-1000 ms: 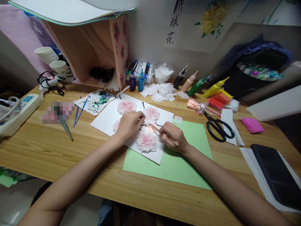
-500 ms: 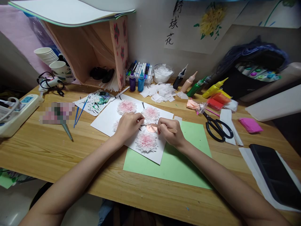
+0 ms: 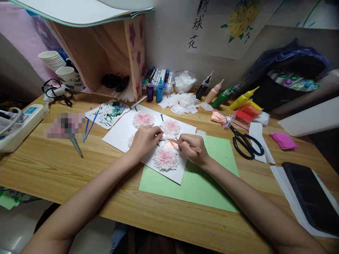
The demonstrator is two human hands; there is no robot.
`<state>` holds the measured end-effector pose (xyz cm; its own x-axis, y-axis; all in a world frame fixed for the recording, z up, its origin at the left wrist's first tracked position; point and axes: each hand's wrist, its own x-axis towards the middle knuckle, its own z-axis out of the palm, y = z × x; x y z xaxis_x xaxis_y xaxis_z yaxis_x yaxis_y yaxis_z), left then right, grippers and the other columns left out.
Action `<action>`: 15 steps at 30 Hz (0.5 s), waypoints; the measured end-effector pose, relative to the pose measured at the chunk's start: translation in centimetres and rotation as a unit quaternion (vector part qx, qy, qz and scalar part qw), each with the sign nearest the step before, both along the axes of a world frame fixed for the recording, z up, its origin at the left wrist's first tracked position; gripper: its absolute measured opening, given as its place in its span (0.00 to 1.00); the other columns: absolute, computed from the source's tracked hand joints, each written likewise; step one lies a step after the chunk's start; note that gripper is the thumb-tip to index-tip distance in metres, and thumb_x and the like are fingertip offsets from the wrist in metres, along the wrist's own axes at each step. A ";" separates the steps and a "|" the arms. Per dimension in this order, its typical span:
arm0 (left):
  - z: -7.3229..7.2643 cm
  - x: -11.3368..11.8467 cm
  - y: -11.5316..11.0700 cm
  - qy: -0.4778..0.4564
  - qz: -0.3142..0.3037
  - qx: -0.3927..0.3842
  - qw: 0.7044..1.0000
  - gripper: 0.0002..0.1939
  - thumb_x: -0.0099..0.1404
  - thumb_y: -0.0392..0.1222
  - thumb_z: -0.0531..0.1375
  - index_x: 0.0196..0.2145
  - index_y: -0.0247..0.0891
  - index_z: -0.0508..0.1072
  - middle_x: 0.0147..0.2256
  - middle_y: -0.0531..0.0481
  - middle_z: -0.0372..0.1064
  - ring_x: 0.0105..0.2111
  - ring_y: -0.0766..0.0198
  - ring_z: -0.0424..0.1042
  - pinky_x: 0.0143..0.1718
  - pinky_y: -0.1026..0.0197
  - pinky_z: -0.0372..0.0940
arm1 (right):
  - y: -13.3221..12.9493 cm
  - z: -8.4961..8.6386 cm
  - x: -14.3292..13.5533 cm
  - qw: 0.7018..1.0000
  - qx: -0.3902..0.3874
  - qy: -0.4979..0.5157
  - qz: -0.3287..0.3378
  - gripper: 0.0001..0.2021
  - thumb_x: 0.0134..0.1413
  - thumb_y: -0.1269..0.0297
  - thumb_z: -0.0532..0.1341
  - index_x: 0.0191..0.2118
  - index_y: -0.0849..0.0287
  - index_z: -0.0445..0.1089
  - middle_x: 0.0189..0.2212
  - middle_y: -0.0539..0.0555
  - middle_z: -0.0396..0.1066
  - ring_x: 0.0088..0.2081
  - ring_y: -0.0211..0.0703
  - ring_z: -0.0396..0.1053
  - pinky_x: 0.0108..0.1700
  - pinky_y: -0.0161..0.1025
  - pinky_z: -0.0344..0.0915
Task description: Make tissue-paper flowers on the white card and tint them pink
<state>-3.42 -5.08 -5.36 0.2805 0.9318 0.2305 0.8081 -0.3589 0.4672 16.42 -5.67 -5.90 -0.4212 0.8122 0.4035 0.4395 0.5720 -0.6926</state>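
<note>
White paper [image 3: 119, 132] with several pink-and-white tissue flowers [image 3: 165, 158] lies at an angle, partly over a green sheet [image 3: 212, 183]. My right hand [image 3: 193, 148] is closed round a small flat wooden stick [image 3: 196, 149], its tip over a peach-coloured patch [image 3: 171, 143] between the flowers. My left hand [image 3: 147, 141] rests on the white paper, fingertips pinched together beside the upper middle flower [image 3: 170, 128]; whatever is between them is too small to make out. Dark stem lines show on the paper near the flowers.
Behind the paper are tissue squares [image 3: 182, 103], a glass bowl [image 3: 184, 81], markers and paint bottles [image 3: 159, 91]. Black scissors [image 3: 246, 144], a pink packet [image 3: 284, 140] and a black phone-like slab [image 3: 308, 195] lie right. Brushes [image 3: 91, 125] and a power strip [image 3: 23, 128] sit left.
The camera view has shifted slightly. The wooden stick in my right hand has tilted, its rear end now lower. My left hand has stayed in place on the paper.
</note>
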 end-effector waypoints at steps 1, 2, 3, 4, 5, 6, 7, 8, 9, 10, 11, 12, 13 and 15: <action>0.0 0.0 0.0 0.000 0.001 -0.002 1.000 0.05 0.63 0.37 0.58 0.31 0.38 0.74 0.28 0.50 0.74 0.30 0.62 0.70 0.35 0.60 0.61 | 0.0 0.0 0.0 1.000 -0.012 0.003 -0.005 0.13 0.49 0.73 0.48 0.16 0.57 0.57 0.15 0.48 0.60 0.19 0.35 0.57 0.25 0.35 0.52; 0.1 0.0 0.0 0.000 0.002 -0.004 1.000 0.05 0.63 0.37 0.58 0.31 0.38 0.74 0.28 0.50 0.74 0.30 0.62 0.70 0.35 0.60 0.61 | 0.0 0.0 -0.1 0.999 -0.029 0.008 -0.012 0.14 0.49 0.73 0.48 0.16 0.57 0.58 0.14 0.48 0.60 0.19 0.35 0.57 0.24 0.35 0.53; 0.1 0.0 0.0 0.000 0.002 -0.005 1.000 0.06 0.63 0.37 0.58 0.31 0.38 0.74 0.28 0.50 0.74 0.30 0.62 0.70 0.35 0.60 0.61 | 0.0 0.1 -0.1 0.999 -0.048 0.016 -0.020 0.14 0.49 0.73 0.48 0.16 0.58 0.58 0.14 0.48 0.60 0.19 0.35 0.57 0.24 0.34 0.53; 0.1 0.0 -0.1 -0.001 0.002 -0.005 1.000 0.05 0.63 0.37 0.58 0.32 0.38 0.74 0.28 0.50 0.74 0.30 0.62 0.70 0.35 0.60 0.61 | 0.0 0.2 -0.2 0.997 -0.068 0.027 -0.028 0.14 0.49 0.73 0.48 0.16 0.58 0.58 0.14 0.47 0.59 0.18 0.35 0.57 0.24 0.34 0.53; 0.1 0.0 -0.1 -0.001 0.003 -0.006 1.000 0.05 0.63 0.37 0.58 0.32 0.38 0.74 0.28 0.50 0.74 0.30 0.62 0.70 0.35 0.60 0.61 | 0.0 0.3 -0.3 0.995 -0.090 0.039 -0.037 0.14 0.49 0.73 0.48 0.15 0.57 0.58 0.13 0.47 0.59 0.18 0.34 0.58 0.24 0.33 0.54; 0.1 0.0 -0.1 -0.002 0.003 -0.006 1.000 0.05 0.63 0.37 0.58 0.32 0.38 0.74 0.29 0.50 0.73 0.31 0.62 0.70 0.35 0.60 0.61 | -0.1 0.4 -0.4 0.992 -0.111 0.051 -0.046 0.14 0.49 0.73 0.48 0.15 0.57 0.57 0.13 0.47 0.59 0.18 0.34 0.58 0.23 0.33 0.54; 0.1 0.0 -0.1 -0.002 0.004 -0.007 1.000 0.05 0.63 0.37 0.58 0.32 0.38 0.75 0.29 0.50 0.73 0.31 0.62 0.70 0.36 0.60 0.61 | -0.1 0.5 -0.5 0.988 -0.128 0.063 -0.053 0.14 0.49 0.73 0.48 0.15 0.57 0.57 0.13 0.47 0.58 0.18 0.34 0.59 0.23 0.33 0.54; 0.1 0.0 -0.1 -0.002 0.005 -0.008 1.000 0.05 0.63 0.37 0.58 0.32 0.38 0.75 0.29 0.50 0.74 0.31 0.62 0.70 0.36 0.60 0.61 | -0.1 0.5 -0.6 0.986 -0.140 0.072 -0.058 0.14 0.49 0.73 0.48 0.15 0.57 0.57 0.12 0.47 0.59 0.18 0.35 0.59 0.23 0.32 0.54; 0.1 0.0 -0.1 -0.003 0.005 -0.008 1.000 0.05 0.63 0.37 0.58 0.32 0.38 0.75 0.29 0.50 0.74 0.31 0.62 0.70 0.36 0.60 0.61 | -0.2 0.5 -0.6 0.985 -0.144 0.078 -0.061 0.14 0.49 0.73 0.48 0.15 0.57 0.56 0.12 0.47 0.59 0.18 0.35 0.60 0.23 0.32 0.54; 0.1 0.0 -0.1 -0.002 0.005 -0.009 1.000 0.05 0.63 0.37 0.58 0.32 0.38 0.75 0.29 0.50 0.74 0.31 0.62 0.70 0.36 0.60 0.61 | -0.2 0.5 -0.6 0.985 -0.141 0.079 -0.062 0.14 0.49 0.73 0.48 0.15 0.57 0.56 0.12 0.47 0.59 0.18 0.35 0.59 0.23 0.32 0.54; 0.1 0.0 -0.2 -0.002 0.005 -0.010 1.000 0.05 0.63 0.37 0.58 0.32 0.38 0.75 0.29 0.50 0.74 0.31 0.62 0.70 0.36 0.60 0.61 | -0.3 0.4 -0.6 0.987 -0.128 0.076 -0.061 0.14 0.48 0.73 0.48 0.15 0.57 0.56 0.12 0.47 0.59 0.18 0.35 0.59 0.23 0.33 0.54; 0.0 0.0 -0.2 -0.002 0.004 -0.009 1.000 0.06 0.63 0.37 0.58 0.32 0.38 0.75 0.29 0.50 0.74 0.31 0.62 0.70 0.36 0.60 0.61 | -0.3 0.3 -0.5 0.990 -0.109 0.070 -0.058 0.14 0.48 0.73 0.48 0.15 0.57 0.57 0.12 0.47 0.59 0.17 0.35 0.58 0.23 0.33 0.53; 0.0 0.0 -0.2 -0.002 0.004 -0.008 1.000 0.06 0.63 0.37 0.57 0.32 0.38 0.75 0.29 0.50 0.74 0.31 0.62 0.70 0.36 0.60 0.61 | -0.3 0.2 -0.5 0.993 -0.085 0.063 -0.056 0.14 0.47 0.73 0.48 0.14 0.57 0.56 0.12 0.47 0.59 0.17 0.34 0.57 0.23 0.34 0.53; 0.0 -0.1 -0.2 -0.003 0.003 -0.005 1.000 0.06 0.63 0.37 0.57 0.32 0.38 0.74 0.29 0.50 0.74 0.31 0.62 0.70 0.36 0.60 0.61 | -0.4 0.1 -0.4 0.997 -0.039 0.050 -0.047 0.14 0.46 0.73 0.48 0.14 0.57 0.56 0.12 0.48 0.58 0.17 0.35 0.55 0.23 0.35 0.52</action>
